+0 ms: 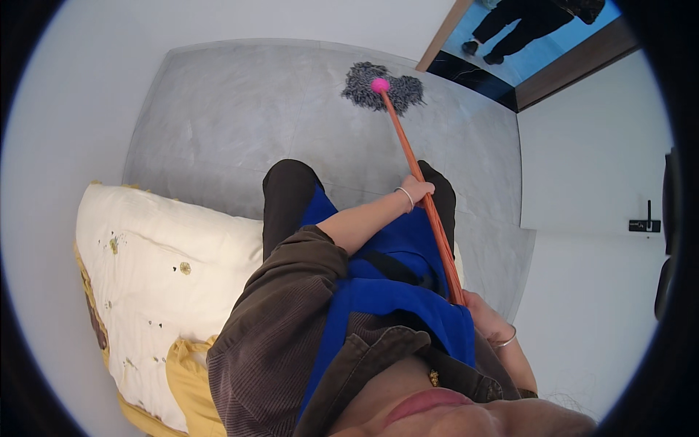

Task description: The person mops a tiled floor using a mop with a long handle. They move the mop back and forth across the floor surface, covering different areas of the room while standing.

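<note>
Item: mop (382, 89), grey string head with a pink cap at the centre, on a long orange-red handle (422, 189). The head lay flat on the floor (233, 124), well ahead of me, close to the doorway (510, 76). The handle ran back from it on a slant toward my right hip.

Grip, left: my left hand (416, 191) was closed around the handle at about its middle, fingers wrapped over the shaft, a thin bangle (404, 198) on the wrist. The forearm was bare, the brown sleeve (291, 291) pushed up near the elbow, and the arm reached across my body from left to right.

Grip, right: my right hand (486, 320) was closed on the upper end of the handle, low by my right side, a bangle on that wrist too. The shaft's top end was hidden inside the hand.

Clothing: a blue apron (386, 291) over a brown corduroy jacket and dark trousers.

Surface: pale grey stone-patterned floor, the mop head touching it. White walls (597, 182) bounded it on the far side and on the right.

Room: a bed (153, 262) with a cream cover bearing small scattered motifs and a yellow edge stood at my left, just beside my leg. Beyond the wood-framed doorway lay a blue-lit floor, where another person's dark legs and shoes (510, 29) showed. A small dark fitting (645, 224) sat on the right wall.
</note>
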The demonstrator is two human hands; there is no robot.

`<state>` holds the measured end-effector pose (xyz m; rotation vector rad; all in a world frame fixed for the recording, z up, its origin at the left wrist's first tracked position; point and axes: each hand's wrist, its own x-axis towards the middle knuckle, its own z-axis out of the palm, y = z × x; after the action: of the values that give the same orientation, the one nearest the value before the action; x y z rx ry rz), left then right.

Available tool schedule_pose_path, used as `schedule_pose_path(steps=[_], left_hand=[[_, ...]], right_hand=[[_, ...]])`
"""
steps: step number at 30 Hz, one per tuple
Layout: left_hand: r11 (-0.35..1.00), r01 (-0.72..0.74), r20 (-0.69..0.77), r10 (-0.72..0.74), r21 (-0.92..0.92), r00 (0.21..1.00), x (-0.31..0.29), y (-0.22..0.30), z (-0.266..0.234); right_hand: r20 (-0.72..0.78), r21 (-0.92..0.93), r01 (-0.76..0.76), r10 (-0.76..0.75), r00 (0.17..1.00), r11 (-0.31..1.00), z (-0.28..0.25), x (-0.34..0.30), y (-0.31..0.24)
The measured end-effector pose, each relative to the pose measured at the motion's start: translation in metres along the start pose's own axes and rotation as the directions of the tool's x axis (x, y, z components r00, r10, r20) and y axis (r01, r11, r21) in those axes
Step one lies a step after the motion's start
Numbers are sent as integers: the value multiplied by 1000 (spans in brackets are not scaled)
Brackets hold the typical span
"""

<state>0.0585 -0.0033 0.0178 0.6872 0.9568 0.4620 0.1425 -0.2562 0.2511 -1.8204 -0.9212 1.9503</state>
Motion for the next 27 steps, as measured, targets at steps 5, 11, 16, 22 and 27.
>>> schedule_pose_path(steps=[5,11,16,22,27], left_hand=[[994,-89,-131,79,-66,988,8,15,-54],[983,-145,-302,105,-111,947,8,36,-135],[985,-123,-429,61,-118,901,-9,54,-196],[929,-129,-631,333,346,700,-40,60,-187],[323,-4,-247,733,946,633,-55,37,-188]], right_hand=[[155,-57,-37,45,987,998,-16,34,-35],[329,-98,-75,103,939,992,-14,88,-80],[433,-151,57,14,901,987,6,158,-90],[406,-60,14,11,914,998,27,225,-109],[316,-71,107,-79,945,992,47,229,-80]])
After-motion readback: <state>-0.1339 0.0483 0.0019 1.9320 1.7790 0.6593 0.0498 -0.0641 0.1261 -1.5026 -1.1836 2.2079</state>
